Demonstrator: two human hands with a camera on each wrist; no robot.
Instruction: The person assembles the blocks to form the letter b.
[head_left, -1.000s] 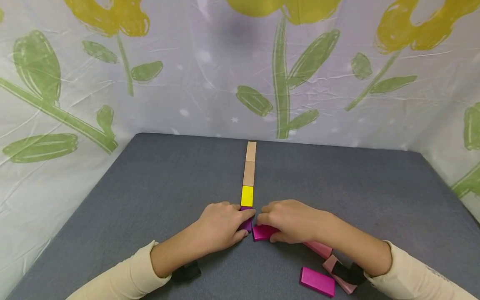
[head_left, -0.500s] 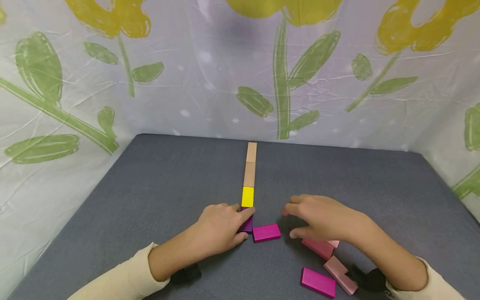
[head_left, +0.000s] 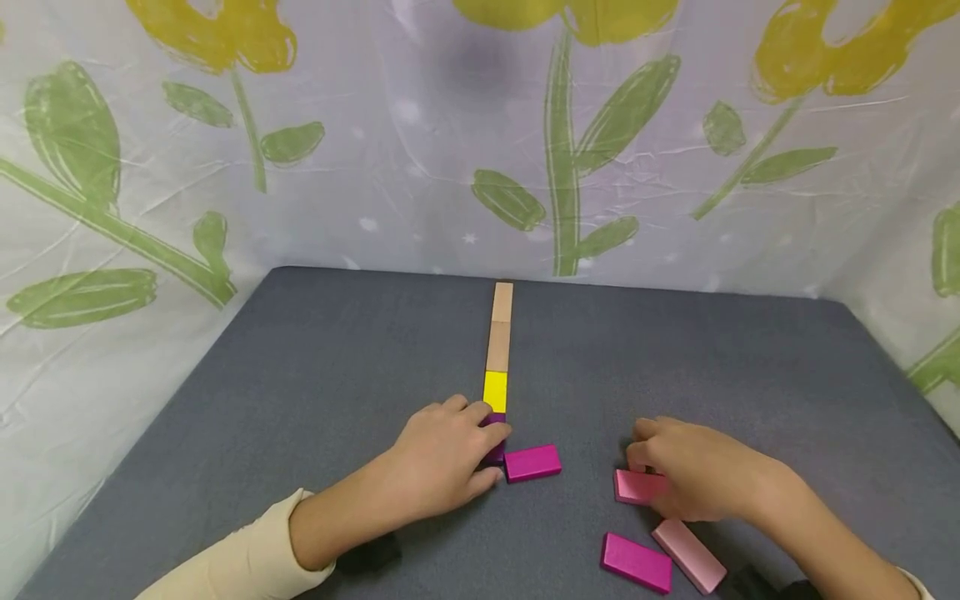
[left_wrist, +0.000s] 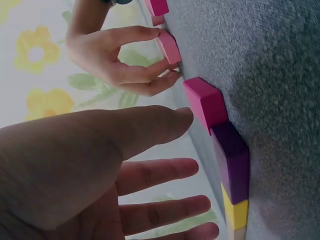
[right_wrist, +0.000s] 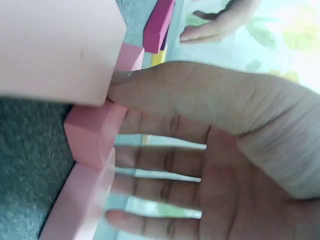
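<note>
The right hand (head_left: 701, 471) pinched the pink block (head_left: 637, 487) between thumb and fingers; that block's long axis ran roughly left to right; the left hand (head_left: 438, 450), fingers extended, lay farther left, at the purple block (head_left: 496, 452).

Pink blocks (head_left: 637, 487) look smooth and glossy, the tabletop (head_left: 337, 358) matt cloth

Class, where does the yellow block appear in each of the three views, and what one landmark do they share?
Head: yellow block near the centre, next to a tan block.
Left wrist: lower right, directly below the purple block.
Right wrist: upper middle, a small patch directly below the magenta block.
Shared landmark: that magenta block, lying by the purple block.
</note>
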